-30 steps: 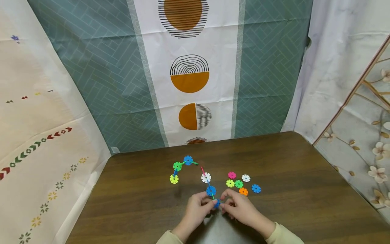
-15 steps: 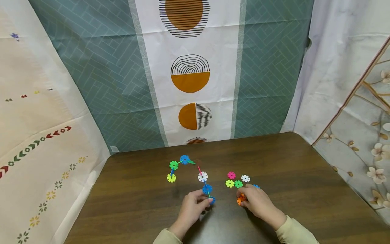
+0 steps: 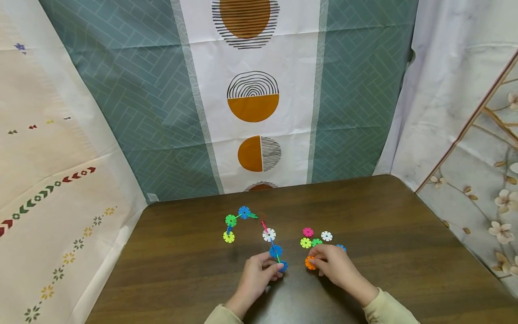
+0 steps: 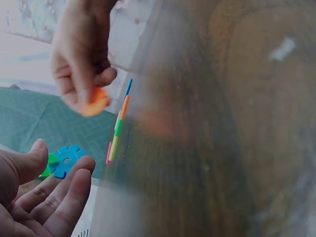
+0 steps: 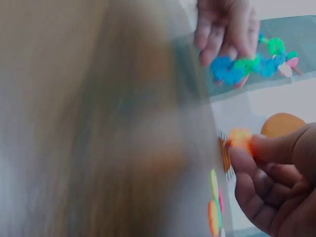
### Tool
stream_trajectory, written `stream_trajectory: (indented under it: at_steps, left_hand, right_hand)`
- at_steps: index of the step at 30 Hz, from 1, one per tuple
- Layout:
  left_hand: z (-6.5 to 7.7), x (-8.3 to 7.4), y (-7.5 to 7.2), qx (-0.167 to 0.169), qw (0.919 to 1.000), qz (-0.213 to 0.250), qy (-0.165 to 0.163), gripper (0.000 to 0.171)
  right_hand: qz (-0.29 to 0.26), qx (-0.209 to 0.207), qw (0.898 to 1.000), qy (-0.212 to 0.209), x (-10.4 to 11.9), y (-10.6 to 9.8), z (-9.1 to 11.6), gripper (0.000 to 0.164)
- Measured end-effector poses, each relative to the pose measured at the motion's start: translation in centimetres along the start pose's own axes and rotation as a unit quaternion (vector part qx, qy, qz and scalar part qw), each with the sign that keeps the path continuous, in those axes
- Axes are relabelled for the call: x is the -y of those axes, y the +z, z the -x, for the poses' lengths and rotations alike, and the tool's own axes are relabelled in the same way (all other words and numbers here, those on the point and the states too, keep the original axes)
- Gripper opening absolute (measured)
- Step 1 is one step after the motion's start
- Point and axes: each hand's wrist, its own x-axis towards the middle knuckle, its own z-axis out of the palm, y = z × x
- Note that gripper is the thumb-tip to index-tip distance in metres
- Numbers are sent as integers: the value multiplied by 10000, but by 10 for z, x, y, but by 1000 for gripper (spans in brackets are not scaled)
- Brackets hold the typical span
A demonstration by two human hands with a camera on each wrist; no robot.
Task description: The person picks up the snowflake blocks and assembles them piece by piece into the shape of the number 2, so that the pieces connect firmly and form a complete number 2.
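Observation:
My left hand (image 3: 257,273) pinches the blue end disc (image 3: 284,266) of a chain of notched plastic discs between thumb and fingers. From there the chain arches away through another blue disc (image 3: 276,251), a white disc (image 3: 269,234) and a pink piece, then over to a blue disc, a green disc (image 3: 230,220) and a yellow disc (image 3: 228,236) at its far end. To the right, my right hand (image 3: 339,265) pinches a loose orange disc (image 3: 310,263) by its edge, apart from the chain. In the left wrist view the orange disc hangs above the blue one.
Loose pink (image 3: 308,232), white (image 3: 326,236), yellow (image 3: 305,243), green and blue discs (image 3: 341,248) lie on the wooden table (image 3: 182,261) beyond my right hand. Another orange disc (image 4: 125,107) lies among them in the left wrist view. Patterned cloths (image 3: 352,112) hang behind.
My right hand left the blue end disc, went right to the loose discs, took an orange one and came back a little leftward with it. The chain in my left hand shifted slightly left.

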Motion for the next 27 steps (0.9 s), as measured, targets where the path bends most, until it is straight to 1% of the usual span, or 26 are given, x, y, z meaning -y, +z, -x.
stream_trajectory:
  at_steps: [2,3,5,7,9,15,18,20,22,24,27]
  left_hand:
    - [0,0,1,-7,10000,-18,-45,9]
    - [0,0,2,-23,10000,-36,-50,9]
    - [1,-1,3,-40,10000,-72,-53,8]
    - [2,-2,4,-55,9999,-123,-41,8]
    - [3,-4,6,-60,9998,-187,-21,8]
    - [4,-6,10,-65,9995,-297,117,8]
    - [4,-6,11,-71,9989,-416,197,8]
    - [4,-5,12,-69,9986,-491,207,9]
    - [5,-4,12,-75,9982,-561,216,9]
    - [5,-4,12,-91,9978,-614,213,10]
    - [5,-5,12,-151,9967,-762,230,10]
  right_hand:
    - [-740,225,9968,202,6,2,-1,4]
    - [-1015,309,9940,246,10,3,-3,5]
    - [-1374,430,9891,297,16,5,-5,8]
    - [-1557,512,9861,272,22,7,-6,10]
    - [-1547,516,9864,206,25,10,-8,10]
    - [-1123,262,9933,69,33,17,-11,4]
    - [-915,172,9956,60,36,20,-11,3]
    - [-914,164,9957,59,38,22,-12,4]
    - [-989,214,9948,79,39,23,-12,5]
    - [-1246,306,9917,127,39,24,-13,9]
    - [-1701,451,9840,265,35,25,-14,16]
